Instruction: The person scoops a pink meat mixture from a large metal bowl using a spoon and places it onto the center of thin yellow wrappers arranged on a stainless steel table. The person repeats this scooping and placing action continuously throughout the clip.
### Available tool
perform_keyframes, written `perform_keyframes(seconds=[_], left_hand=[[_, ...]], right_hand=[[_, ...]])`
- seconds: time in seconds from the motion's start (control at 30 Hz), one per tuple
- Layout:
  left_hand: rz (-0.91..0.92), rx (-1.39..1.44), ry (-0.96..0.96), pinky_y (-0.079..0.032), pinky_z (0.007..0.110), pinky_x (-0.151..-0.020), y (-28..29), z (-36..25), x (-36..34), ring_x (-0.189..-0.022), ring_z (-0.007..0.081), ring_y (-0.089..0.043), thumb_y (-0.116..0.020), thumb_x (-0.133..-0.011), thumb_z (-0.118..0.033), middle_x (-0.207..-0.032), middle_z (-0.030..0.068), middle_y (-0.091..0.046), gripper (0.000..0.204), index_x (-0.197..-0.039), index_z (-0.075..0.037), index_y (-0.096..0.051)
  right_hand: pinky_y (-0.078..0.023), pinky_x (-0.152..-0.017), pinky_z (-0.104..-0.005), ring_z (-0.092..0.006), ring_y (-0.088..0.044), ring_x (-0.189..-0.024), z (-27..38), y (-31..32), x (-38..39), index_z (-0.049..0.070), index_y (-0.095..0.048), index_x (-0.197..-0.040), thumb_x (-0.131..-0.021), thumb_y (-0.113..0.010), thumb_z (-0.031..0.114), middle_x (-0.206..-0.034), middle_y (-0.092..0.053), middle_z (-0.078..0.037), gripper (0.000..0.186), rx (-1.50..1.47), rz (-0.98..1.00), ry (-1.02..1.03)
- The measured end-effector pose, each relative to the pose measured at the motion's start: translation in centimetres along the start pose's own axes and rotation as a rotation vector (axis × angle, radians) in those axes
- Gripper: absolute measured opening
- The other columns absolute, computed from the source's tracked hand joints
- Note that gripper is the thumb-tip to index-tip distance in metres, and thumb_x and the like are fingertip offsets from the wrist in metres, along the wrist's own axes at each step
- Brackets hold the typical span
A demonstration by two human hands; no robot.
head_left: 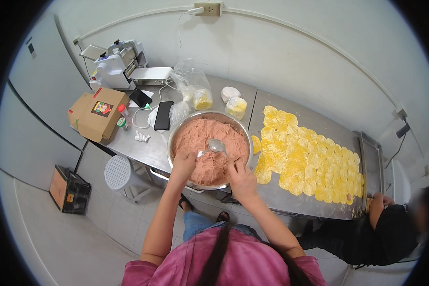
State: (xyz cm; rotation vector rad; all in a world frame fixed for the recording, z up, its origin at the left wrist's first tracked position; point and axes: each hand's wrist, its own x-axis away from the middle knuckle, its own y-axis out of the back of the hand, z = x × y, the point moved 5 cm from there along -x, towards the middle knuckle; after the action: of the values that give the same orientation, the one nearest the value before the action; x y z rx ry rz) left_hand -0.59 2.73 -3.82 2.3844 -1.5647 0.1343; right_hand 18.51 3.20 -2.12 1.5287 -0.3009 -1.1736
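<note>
pink paste (209,169) fills the bowl (247,139); above it the left hand (184,163) grips a spoon (217,145), the right hand (240,174) is pinched, on what i can't tell; a hasty flick could spatter the yellow rounds (310,159) right of the bowl

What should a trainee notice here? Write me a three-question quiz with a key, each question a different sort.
1. Multiple choice: what colour is the mixture in the metal bowl? (a) green (b) pink (c) white
2. True or false: the spread-out yellow discs lie to the right of the metal bowl.
3. Short answer: which shiny utensil shows between the left hand and the right hand?
Key: 1. b; 2. true; 3. a spoon.
</note>
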Motion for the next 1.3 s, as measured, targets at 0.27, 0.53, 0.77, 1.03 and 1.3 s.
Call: perform_keyframes(seconds=[0.27, 0.53, 0.77, 1.03, 1.3], left_hand=[[-0.071, -0.037, -0.065, -0.029, 0.027, -0.046, -0.6, 1.4, 0.6, -0.048, 0.0077, -0.037, -0.051, -0.085, -0.021, -0.05, -0.0001, -0.044, 0.031, -0.062, -0.001, -0.056], [0.017, 0.153, 0.075, -0.024, 0.024, -0.041, -1.1, -0.1, 1.2, -0.043, 0.0054, -0.033, -0.05, -0.087, -0.022, -0.048, -0.0028, -0.04, 0.032, -0.062, -0.002, -0.054], [0.113, 0.235, 0.019, -0.016, 0.022, -0.035, -0.3, -0.2, 0.3, -0.036, 0.0024, -0.024, -0.048, -0.09, -0.024, -0.045, -0.007, -0.033, 0.032, -0.064, -0.005, -0.049], [0.185, 0.295, 0.0, -0.014, 0.021, -0.034, 1.5, 1.2, -0.8, -0.036, 0.0015, -0.022, -0.048, -0.091, -0.029, -0.045, -0.0081, -0.031, 0.035, -0.064, -0.007, -0.048], [0.139, 0.205, -0.07, -0.022, 0.021, -0.039, 3.6, 2.2, -2.4, -0.041, 0.0039, -0.028, -0.047, -0.091, -0.029, -0.05, -0.0068, -0.035, 0.035, -0.064, -0.007, -0.05]], right_hand=[[-0.048, -0.05, -0.0318, -0.0219, -0.059, -0.07, -1.5, -0.3, -0.3, 0.006, -0.051, -0.1, -0.07, -0.051, 0.007, -0.084, -0.05, -0.008, 0.03, -0.094, 0.085, -0.066], [-0.048, -0.05, -0.0287, -0.02, -0.057, -0.068, -1.1, -0.1, 0.7, 0.007, -0.052, -0.098, -0.07, -0.052, 0.008, -0.08, -0.049, -0.007, 0.028, 0.028, 0.056, 0.08], [-0.048, -0.05, -0.0282, -0.0189, -0.055, -0.069, -0.5, 0.0, -0.2, 0.007, -0.053, -0.093, -0.07, -0.052, 0.008, -0.079, -0.048, -0.005, 0.023, 0.061, 0.025, 0.066], [-0.048, -0.055, -0.0377, -0.03, -0.058, -0.072, 0.1, -0.4, -2.3, 0.004, -0.051, -0.096, -0.069, -0.052, 0.004, -0.091, -0.054, -0.013, 0.027, -0.201, 0.115, -0.142], [-0.045, -0.062, -0.0467, -0.0384, -0.058, -0.071, -1.5, -1.3, -4.8, 0.006, -0.051, -0.095, -0.067, -0.052, 0.001, -0.081, -0.06, -0.02, 0.028, -0.21, 0.349, -0.407]])
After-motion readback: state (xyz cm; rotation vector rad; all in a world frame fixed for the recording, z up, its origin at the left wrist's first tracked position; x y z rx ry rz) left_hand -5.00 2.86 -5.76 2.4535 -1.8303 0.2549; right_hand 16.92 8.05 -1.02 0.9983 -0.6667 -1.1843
